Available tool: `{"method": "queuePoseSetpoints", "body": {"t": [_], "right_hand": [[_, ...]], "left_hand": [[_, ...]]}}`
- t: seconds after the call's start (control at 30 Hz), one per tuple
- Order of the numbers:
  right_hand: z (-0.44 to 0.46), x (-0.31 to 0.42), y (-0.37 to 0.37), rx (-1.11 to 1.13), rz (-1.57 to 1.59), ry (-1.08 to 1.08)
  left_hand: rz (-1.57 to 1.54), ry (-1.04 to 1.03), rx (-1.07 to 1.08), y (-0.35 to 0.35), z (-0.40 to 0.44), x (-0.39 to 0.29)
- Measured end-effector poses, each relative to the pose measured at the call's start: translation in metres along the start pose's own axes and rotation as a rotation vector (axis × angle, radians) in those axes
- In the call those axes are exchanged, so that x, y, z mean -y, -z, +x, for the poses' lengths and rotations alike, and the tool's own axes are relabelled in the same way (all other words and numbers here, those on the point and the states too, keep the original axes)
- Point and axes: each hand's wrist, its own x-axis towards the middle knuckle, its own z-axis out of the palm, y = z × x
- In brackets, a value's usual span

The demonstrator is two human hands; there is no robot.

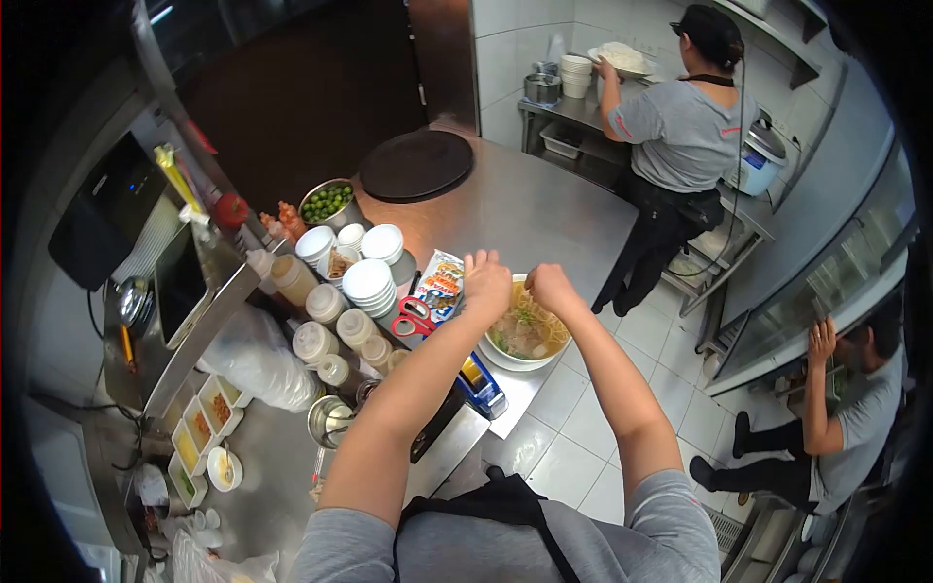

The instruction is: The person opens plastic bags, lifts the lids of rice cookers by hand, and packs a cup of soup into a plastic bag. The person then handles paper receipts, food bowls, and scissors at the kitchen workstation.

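Note:
A white bowl [525, 365] of noodle soup [528, 325] stands at the counter's edge, with noodles, broth and some green bits showing. My left hand [488, 282] is at the bowl's upper left rim, its fingers stretched out. Over the upper right rim, my right hand [551, 288] has its fingers bent down and pressed together; whatever they may hold is hidden. Left of the bowl lie a printed packet [440, 282] and red-handled scissors [415, 317]. A blue tape dispenser [483, 388] sits just below the bowl, near my left forearm.
Stacked white tubs [369, 282], squeeze bottles [293, 279] and a pot of green limes [328, 201] crowd the left. A round black tray [417, 165] lies farther back. One co-worker [680, 136] holds a plate at the back counter; another [836, 418] crouches by the glass door.

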Motion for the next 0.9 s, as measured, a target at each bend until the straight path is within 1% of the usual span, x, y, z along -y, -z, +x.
{"method": "queuePoseSetpoints", "body": {"t": [0.07, 0.13, 0.17, 0.2, 0.23, 0.27, 0.3, 0.33, 0.37, 0.43, 0.47, 0.5, 0.53, 0.57, 0.6, 0.67, 0.7, 0.73, 0.77, 0.8, 0.83, 0.9], "right_hand": [[0.000, 0.009, 0.000, -0.123, -0.006, -0.104], [0.000, 0.002, -0.019, -0.382, -0.062, 0.067], [0.000, 0.001, -0.023, -0.420, -0.066, 0.106], [0.000, -0.001, -0.026, -0.269, -0.011, 0.032], [-0.008, 0.001, -0.022, -0.187, -0.006, 0.104], [-0.004, -0.013, -0.030, -0.020, -0.044, 0.164], [-0.013, -0.002, -0.020, 0.102, 0.017, 0.167], [-0.033, 0.031, 0.003, 0.108, 0.036, 0.210], [-0.047, 0.056, 0.017, 0.055, 0.030, 0.206], [-0.057, 0.076, 0.034, 0.102, 0.306, 0.256], [-0.061, 0.088, 0.044, 0.187, 0.388, 0.159], [-0.066, 0.099, 0.050, 0.273, 0.468, 0.049], [-0.076, 0.112, 0.054, 0.257, 0.645, 0.162], [-0.090, 0.129, 0.056, 0.237, 0.822, 0.269], [-0.104, 0.146, 0.056, 0.211, 0.999, 0.374], [-0.134, 0.184, 0.056, 0.302, 1.275, 0.443], [-0.145, 0.203, 0.055, 0.347, 1.412, 0.478], [-0.152, 0.218, 0.054, 0.523, 1.485, 0.534], [-0.158, 0.235, 0.051, 0.608, 1.474, 0.560], [-0.163, 0.252, 0.044, 0.695, 1.461, 0.588], [-0.168, 0.268, 0.037, 0.782, 1.446, 0.616], [-0.175, 0.294, 0.016, 0.899, 1.255, 0.600]], "left_hand": [[0.002, -0.013, -0.117, 0.020, -0.011, 0.004], [-0.032, -0.064, 0.087, 0.073, -0.032, 0.007], [-0.185, -0.112, 0.004, 0.067, -0.039, 0.014], [-0.395, -0.165, -0.033, 0.090, -0.060, 0.019], [-0.510, -0.167, 0.241, 0.141, -0.083, 0.024], [-0.739, -0.247, 0.384, 0.166, -0.104, 0.038], [-0.847, -0.313, 0.433, 0.184, -0.130, 0.049], [-0.873, -0.384, 0.428, 0.203, -0.155, 0.062], [-0.900, -0.470, 0.425, 0.224, -0.180, 0.075], [-1.065, -0.577, 0.340, 0.278, -0.228, 0.108], [-0.995, -0.602, 0.182, 0.296, -0.248, 0.127], [-1.034, -0.434, 0.089, 0.324, -0.273, 0.142], [-1.136, -0.170, -0.084, 0.339, -0.298, 0.161], [-1.203, -0.062, -0.298, 0.360, -0.320, 0.177], [-1.134, -0.027, -0.464, 0.378, -0.335, 0.199], [-1.003, 0.077, -0.788, 0.410, -0.360, 0.247], [-0.994, 0.051, -0.930, 0.418, -0.368, 0.277], [-1.131, 0.105, -1.084, 0.430, -0.374, 0.295], [-1.137, 0.270, -1.215, 0.446, -0.379, 0.305], [-1.159, 0.324, -1.264, 0.456, -0.387, 0.327], [-1.178, 0.329, -1.322, 0.464, -0.393, 0.347], [-1.218, 0.333, -1.438, 0.477, -0.399, 0.378]]}}
